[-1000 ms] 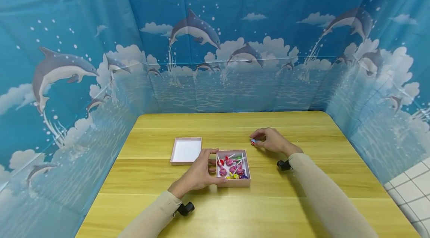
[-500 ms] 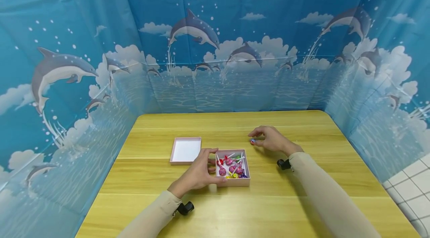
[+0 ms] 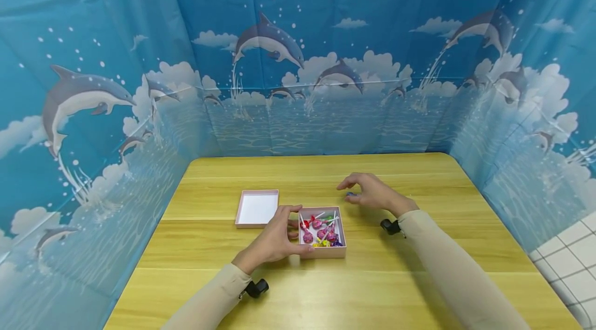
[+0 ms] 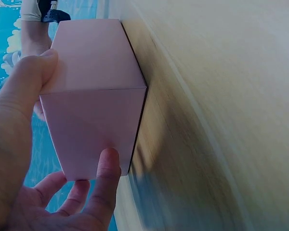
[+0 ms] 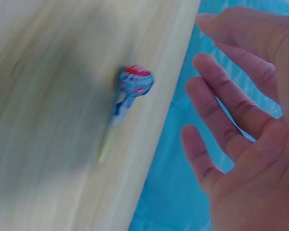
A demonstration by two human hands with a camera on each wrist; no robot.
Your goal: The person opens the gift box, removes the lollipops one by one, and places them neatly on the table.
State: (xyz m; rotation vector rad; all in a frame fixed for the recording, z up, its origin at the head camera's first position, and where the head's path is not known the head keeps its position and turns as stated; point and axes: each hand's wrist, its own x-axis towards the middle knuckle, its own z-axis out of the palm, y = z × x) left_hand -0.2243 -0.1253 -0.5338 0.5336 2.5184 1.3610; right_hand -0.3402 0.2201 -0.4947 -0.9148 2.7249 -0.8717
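A small pink box (image 3: 322, 253) stands on the table with several wrapped lollipops (image 3: 321, 229) inside, in pink, red, green, yellow and blue. My left hand (image 3: 274, 242) holds it from the left, thumb at the near corner and fingers along the left and far sides. In the left wrist view, fingertips touch the pink box wall (image 4: 94, 125). A blue and red lollipop (image 5: 135, 81) lies on the table, its pale stick showing. Just over it, my right hand (image 3: 372, 193) hovers with fingers spread and nothing in them, mostly covering the lollipop in the head view.
The pink box lid (image 3: 257, 208) lies white inside up, left of the box. A blue curtain (image 3: 298, 113) printed with dolphins surrounds the far and side edges of the wooden table (image 3: 298, 299).
My right hand has loosened and risen off the blue and red lollipop, which stays on the table. The left hand and box have not visibly moved.
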